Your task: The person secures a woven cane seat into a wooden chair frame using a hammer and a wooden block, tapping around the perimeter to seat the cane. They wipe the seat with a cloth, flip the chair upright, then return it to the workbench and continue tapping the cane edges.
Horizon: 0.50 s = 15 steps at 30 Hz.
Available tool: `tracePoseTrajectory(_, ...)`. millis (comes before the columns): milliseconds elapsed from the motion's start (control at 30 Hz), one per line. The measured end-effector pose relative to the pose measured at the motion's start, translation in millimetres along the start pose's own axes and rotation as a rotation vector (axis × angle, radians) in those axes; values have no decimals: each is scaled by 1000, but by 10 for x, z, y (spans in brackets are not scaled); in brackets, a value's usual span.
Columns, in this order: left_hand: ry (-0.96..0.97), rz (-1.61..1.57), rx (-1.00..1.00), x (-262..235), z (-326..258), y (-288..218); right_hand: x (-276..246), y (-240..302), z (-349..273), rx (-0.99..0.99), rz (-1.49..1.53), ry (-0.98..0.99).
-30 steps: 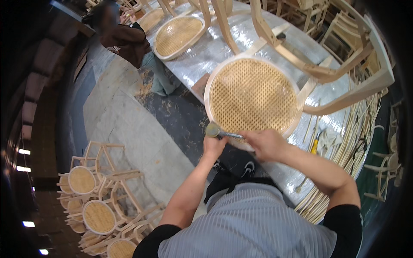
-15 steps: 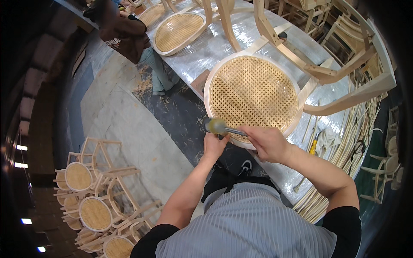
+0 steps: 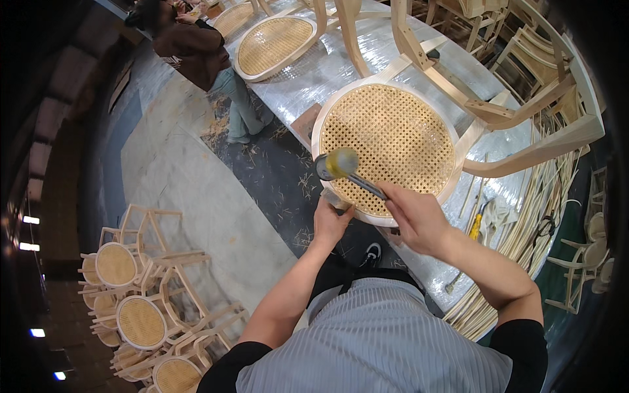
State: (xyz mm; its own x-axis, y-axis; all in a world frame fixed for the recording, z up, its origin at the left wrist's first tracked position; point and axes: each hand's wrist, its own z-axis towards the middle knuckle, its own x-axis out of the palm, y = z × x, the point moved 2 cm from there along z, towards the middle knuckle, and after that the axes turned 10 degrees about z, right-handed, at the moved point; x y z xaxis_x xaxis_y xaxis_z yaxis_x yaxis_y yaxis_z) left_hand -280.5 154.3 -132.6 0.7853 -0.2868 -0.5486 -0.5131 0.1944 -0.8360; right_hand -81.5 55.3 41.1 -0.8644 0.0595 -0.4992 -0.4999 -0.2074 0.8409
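Observation:
A round chair seat of woven cane (image 3: 386, 141) in a pale wooden ring lies on the table, its chair frame joined at the far right. My right hand (image 3: 417, 219) is closed round the metal handle of a mallet (image 3: 342, 162). The mallet's yellow and grey head hangs over the seat's near left edge, slightly blurred. Against that edge, my left hand (image 3: 331, 223) is closed on a small pale block (image 3: 333, 198), which rests on the wooden rim below the mallet head. The block's lower part is hidden by my fingers.
Long cane strips (image 3: 524, 223) and a yellow-handled tool (image 3: 477, 226) lie on the table's right side. Another cane seat (image 3: 275, 47) is farther along the table, near a standing co-worker (image 3: 203, 62). Stacked chairs (image 3: 141, 321) fill the floor at lower left.
The mallet head has risen away from the rim and my left hand, and now shows farther over the seat. My left hand stays at the same spot on the edge.

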Motion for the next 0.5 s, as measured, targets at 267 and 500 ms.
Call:
tracePoseTrajectory(267, 27, 17, -48, 125, -46, 212, 49, 40, -94, 33, -153, 144)
tracePoseTrajectory(500, 87, 142, -56, 125, -65, 96, 2, -113, -186, 194, -260, 283)
